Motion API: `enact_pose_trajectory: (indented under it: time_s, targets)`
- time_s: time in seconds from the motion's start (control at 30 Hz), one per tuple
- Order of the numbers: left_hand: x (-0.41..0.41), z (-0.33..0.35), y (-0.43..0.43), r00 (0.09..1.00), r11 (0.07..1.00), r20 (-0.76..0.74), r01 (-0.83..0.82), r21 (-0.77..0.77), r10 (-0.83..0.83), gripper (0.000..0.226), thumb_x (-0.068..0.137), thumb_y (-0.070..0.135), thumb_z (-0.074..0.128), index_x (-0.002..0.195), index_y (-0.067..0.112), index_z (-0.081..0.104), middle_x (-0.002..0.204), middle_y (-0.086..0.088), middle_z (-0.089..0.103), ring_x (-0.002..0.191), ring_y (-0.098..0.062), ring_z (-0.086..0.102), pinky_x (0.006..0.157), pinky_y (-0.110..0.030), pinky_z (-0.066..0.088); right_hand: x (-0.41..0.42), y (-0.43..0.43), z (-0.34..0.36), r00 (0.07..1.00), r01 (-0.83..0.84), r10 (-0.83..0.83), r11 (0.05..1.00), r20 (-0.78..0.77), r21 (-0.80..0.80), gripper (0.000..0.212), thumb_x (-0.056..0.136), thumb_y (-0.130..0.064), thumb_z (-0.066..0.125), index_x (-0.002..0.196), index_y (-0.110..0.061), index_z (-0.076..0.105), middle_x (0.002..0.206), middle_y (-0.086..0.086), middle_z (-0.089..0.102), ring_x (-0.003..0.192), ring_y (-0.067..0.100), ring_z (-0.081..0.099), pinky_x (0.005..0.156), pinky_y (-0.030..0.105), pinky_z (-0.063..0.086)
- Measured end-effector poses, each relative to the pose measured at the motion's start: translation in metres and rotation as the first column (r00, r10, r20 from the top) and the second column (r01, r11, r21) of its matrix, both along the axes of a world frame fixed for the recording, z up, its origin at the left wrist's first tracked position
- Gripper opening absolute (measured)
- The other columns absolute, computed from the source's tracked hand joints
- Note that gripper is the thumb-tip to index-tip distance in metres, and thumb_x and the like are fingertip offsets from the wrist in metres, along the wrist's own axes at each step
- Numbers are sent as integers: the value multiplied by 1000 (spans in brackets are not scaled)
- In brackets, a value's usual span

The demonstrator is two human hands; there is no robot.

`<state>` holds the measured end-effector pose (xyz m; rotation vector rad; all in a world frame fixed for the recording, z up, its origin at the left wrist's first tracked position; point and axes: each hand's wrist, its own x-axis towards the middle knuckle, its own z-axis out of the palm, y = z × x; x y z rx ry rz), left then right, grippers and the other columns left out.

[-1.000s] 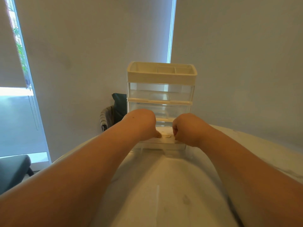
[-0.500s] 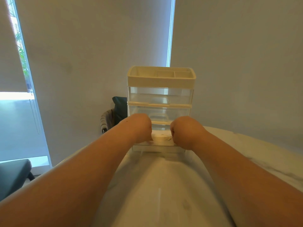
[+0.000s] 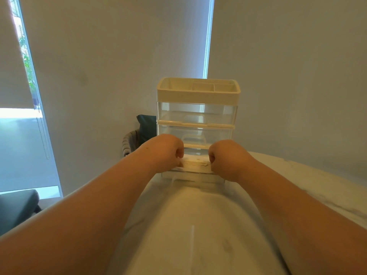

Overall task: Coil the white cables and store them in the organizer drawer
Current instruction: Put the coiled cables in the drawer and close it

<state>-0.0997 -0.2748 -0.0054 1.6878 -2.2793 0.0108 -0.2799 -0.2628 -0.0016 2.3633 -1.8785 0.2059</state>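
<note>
A clear organizer (image 3: 197, 114) with a cream top tray stands at the table's far edge. Its two upper drawers are closed. The bottom drawer (image 3: 193, 176) sticks out a little toward me. My left hand (image 3: 168, 152) and my right hand (image 3: 225, 158) are at the two ends of that drawer's front rim, fingers curled, thumbs pointing inward. Between them lies a pale white mass (image 3: 195, 163), apparently the cables; it is too blurred to make out coils.
The pale marbled table (image 3: 190, 225) spreads toward me between my forearms. A dark chair back with grey cloth (image 3: 139, 133) stands behind the organizer on the left. Another dark seat (image 3: 15, 207) is at the lower left by the window.
Both hands have moved slightly away from me, and the bottom drawer has slid further into the organizer. The view has tilted down a little.
</note>
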Motion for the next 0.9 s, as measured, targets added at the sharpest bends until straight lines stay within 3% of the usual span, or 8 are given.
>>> enact_pose_trajectory:
  time_s: [0.1, 0.27, 0.4, 0.63, 0.77, 0.9]
  targets:
    - [-2, 2, -2, 1000, 998, 12, -2, 65, 2, 32, 85, 26, 75, 115, 24, 65, 104, 8, 56, 97, -12, 55, 79, -21, 39, -1, 0, 1, 1000, -9, 9, 1000, 16, 21, 14, 86, -11, 61, 97, -9, 69, 94, 8, 66, 89, 24, 63, 84, 35, 56]
    - [-6, -3, -7, 999, 996, 17, -39, 79, 38, 26, 85, 17, 71, 109, 20, 62, 106, -1, 61, 83, -12, 51, 65, -18, 35, -1, -1, 2, 999, -38, 37, 999, 28, 30, 16, 84, -21, 71, 94, -13, 61, 91, 3, 59, 81, 18, 53, 82, 33, 53]
    - [-7, -1, -5, 997, 998, 59, -48, 50, 45, 24, 86, 20, 69, 109, 21, 63, 103, 1, 61, 86, -12, 52, 76, -24, 39, -1, -3, 2, 999, -38, 37, 999, 9, 34, 21, 83, -25, 74, 95, -14, 62, 89, 2, 58, 83, 18, 54, 84, 33, 53]
    - [-8, -1, -5, 988, 999, 143, -49, -17, 51, 19, 87, 26, 68, 106, 23, 68, 98, 4, 60, 87, -12, 52, 82, -26, 40, 0, -7, 0, 999, -44, 44, 999, 1, 8, 27, 77, -33, 80, 90, -16, 64, 86, 0, 58, 81, 17, 54, 81, 33, 53]
    - [-8, 4, -2, 990, 999, 138, -25, 24, 21, 21, 89, 31, 68, 107, 20, 70, 103, 1, 65, 89, -13, 55, 79, -25, 39, 0, -8, -1, 998, -53, 53, 999, 24, -13, 23, 75, -30, 79, 80, -19, 60, 79, -1, 56, 72, 14, 51, 75, 31, 53]
    - [-9, 8, 1, 994, 997, 109, -7, 81, -2, 27, 89, 30, 69, 113, 17, 70, 109, -1, 65, 93, -15, 56, 79, -24, 38, 0, -10, 4, 997, -72, 72, 997, -38, 6, 30, 74, -36, 79, 70, -22, 53, 76, -2, 54, 68, 12, 47, 62, 26, 42]
